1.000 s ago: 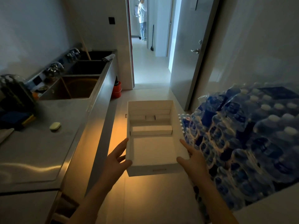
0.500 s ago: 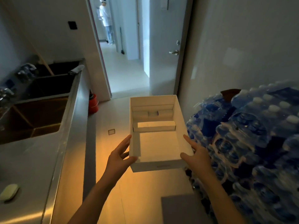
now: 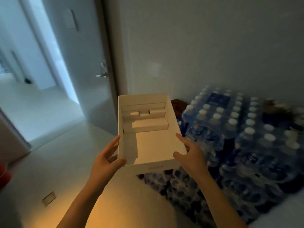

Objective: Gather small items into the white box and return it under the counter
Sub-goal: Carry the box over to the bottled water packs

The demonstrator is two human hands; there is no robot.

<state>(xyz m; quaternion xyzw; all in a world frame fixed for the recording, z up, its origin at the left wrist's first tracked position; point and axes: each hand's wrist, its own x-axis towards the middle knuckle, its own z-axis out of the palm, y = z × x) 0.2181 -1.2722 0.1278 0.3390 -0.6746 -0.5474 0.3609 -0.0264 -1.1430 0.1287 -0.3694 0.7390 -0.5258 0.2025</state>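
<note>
Pale floor [image 3: 65, 162] runs to an open door [image 3: 88, 79]. Shrink-wrapped water bottle packs [image 3: 246, 145] are stacked on the right. Just beside them, the white box [image 3: 154, 167] is held in the air, with the left hand [image 3: 105, 162] and right hand [image 3: 192, 158] gripping its near corners.

Open white cardboard box [image 3: 154, 167]: held above pale floor [image 3: 65, 145], with small white cardboard inserts [image 3: 149, 125] at its far end.
Left hand [image 3: 105, 160]: grips near-left corner, thumb over rim.
Right hand [image 3: 190, 155]: grips near-right corner.
Shrink-wrapped packs of white-capped water bottles [image 3: 238, 137]: stacked right of box.
Grey door [image 3: 92, 46] with metal lever handle [image 3: 102, 74]: behind, left.
</note>
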